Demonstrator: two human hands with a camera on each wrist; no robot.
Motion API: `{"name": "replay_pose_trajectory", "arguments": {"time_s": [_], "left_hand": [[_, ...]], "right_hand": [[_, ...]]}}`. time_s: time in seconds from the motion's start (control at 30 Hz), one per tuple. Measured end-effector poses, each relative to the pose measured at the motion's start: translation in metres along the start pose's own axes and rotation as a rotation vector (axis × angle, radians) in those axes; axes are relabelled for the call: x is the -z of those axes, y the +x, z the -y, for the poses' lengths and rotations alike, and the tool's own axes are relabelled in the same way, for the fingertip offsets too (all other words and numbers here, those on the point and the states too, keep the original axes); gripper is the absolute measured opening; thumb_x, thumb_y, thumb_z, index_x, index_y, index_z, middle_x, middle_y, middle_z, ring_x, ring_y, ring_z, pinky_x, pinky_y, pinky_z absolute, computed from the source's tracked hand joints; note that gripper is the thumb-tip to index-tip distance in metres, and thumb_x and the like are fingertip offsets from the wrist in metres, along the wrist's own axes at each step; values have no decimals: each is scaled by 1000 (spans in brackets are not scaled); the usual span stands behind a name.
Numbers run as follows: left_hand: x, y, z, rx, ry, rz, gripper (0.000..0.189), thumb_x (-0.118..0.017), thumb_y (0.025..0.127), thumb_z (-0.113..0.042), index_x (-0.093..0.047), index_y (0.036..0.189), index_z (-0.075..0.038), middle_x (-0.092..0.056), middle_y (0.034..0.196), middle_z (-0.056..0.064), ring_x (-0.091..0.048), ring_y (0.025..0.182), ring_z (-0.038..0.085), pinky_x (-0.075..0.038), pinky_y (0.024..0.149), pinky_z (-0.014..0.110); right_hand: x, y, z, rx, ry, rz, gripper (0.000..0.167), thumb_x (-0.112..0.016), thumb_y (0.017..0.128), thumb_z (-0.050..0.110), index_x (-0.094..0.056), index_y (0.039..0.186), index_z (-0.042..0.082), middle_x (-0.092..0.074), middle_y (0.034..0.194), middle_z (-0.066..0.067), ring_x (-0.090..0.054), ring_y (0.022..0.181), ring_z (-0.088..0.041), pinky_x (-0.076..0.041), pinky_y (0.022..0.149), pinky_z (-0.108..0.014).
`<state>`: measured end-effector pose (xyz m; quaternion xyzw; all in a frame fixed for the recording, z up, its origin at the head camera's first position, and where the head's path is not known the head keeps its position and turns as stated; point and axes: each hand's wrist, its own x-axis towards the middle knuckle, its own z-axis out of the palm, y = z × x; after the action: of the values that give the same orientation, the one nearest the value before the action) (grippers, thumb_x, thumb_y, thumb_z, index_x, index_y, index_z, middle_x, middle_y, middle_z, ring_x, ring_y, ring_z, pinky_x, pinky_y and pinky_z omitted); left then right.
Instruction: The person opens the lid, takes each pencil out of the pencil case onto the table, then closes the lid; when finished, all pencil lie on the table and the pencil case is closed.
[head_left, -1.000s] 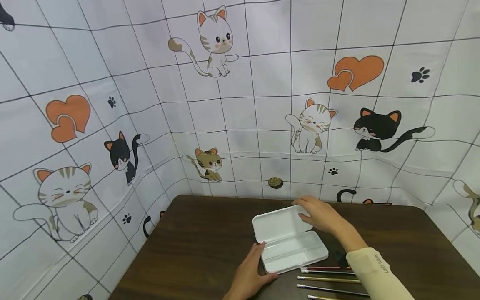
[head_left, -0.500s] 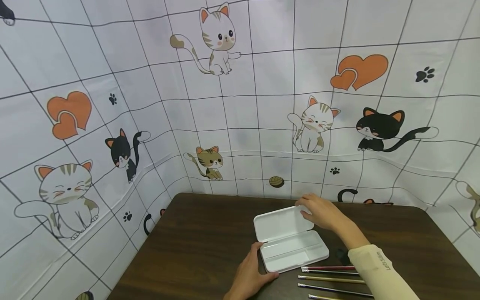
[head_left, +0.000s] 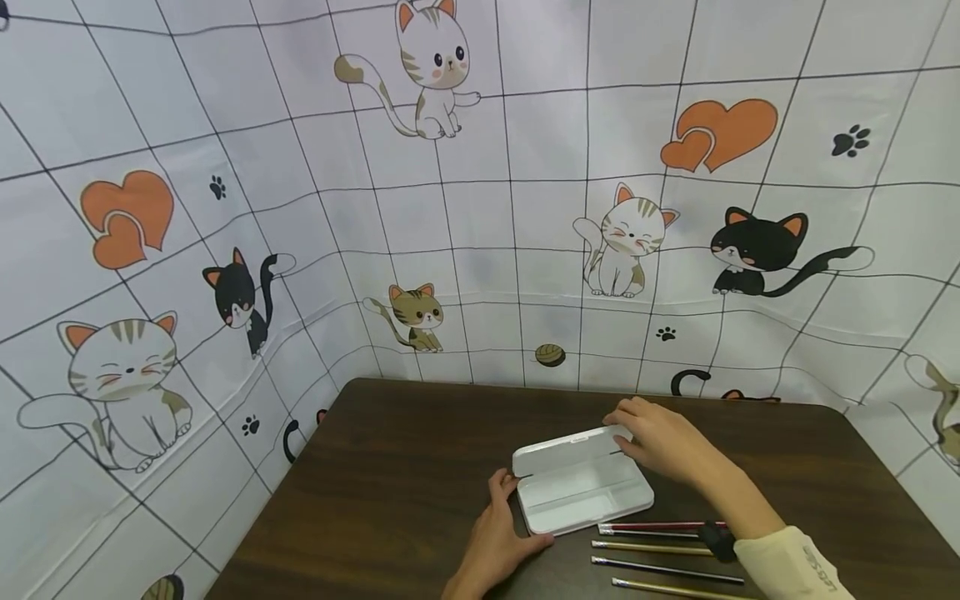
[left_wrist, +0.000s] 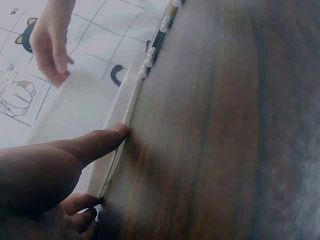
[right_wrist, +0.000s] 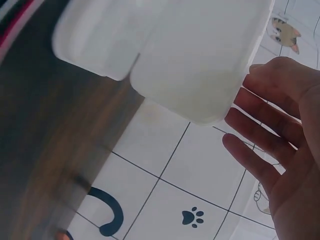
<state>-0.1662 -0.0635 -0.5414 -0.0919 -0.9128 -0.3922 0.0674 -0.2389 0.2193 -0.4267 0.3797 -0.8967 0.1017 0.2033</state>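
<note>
A white plastic pencil case (head_left: pixel 592 498) lies on the table, its hinged lid (head_left: pixel 562 456) raised at a slant over the back edge. Inside, a low ridge divides the tray, and no items show in it. My left hand (head_left: pixel 491 540) grips the case's near left corner, thumb along the front edge and fingers at the left side; the left wrist view shows that thumb (left_wrist: pixel 105 141) on the rim. At the lid's far right corner, my right hand (head_left: pixel 667 442) pinches the edge, thumb inside and fingers behind. The right wrist view shows the lid (right_wrist: pixel 200 60) close to those fingers.
Several pencils (head_left: pixel 660 570) lie side by side in front of the case, eraser ends to the left, partly under the right forearm. A dark object (head_left: pixel 717 542) sits by the right wrist. Behind the brown table (head_left: pixel 390 483) hangs a cat-printed cloth (head_left: pixel 517 208).
My right hand has tipped the lid up and forward from lying further back. The left hand keeps its hold on the corner. The view has shifted slightly.
</note>
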Motion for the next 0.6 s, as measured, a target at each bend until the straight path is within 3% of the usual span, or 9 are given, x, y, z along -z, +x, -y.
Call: {"name": "replay_pose_trajectory", "arguments": {"time_s": [0.2,0.4,0.6], "left_hand": [[4,1,0,-14,-8,25,108,-88,69,-44,-26,149,-6,-49,143,15,-55,121,34,-46,91,51],[7,3,-1,-45,35,42,101,-85,71,-48,-32,148,-9,-51,139,16,-57,117,34,-49,86,52],[6,-1,1,-6,2,77,101,-75,73,-64,-32,148,-10,-47,142,17,-55,119,37,-48,86,54]], "right_hand": [[-4,-36,12,88,38,-67,27,-83,76,8,-72,100,10,-56,93,4,-49,72,-2,-46,58,-22],[-21,-66,23,82,87,-60,31,-84,72,9,-72,101,12,-55,93,5,-48,71,0,-44,56,-19],[-34,-78,27,72,109,-61,31,-84,72,9,-71,100,13,-56,96,5,-47,73,1,-44,56,-18]]}}
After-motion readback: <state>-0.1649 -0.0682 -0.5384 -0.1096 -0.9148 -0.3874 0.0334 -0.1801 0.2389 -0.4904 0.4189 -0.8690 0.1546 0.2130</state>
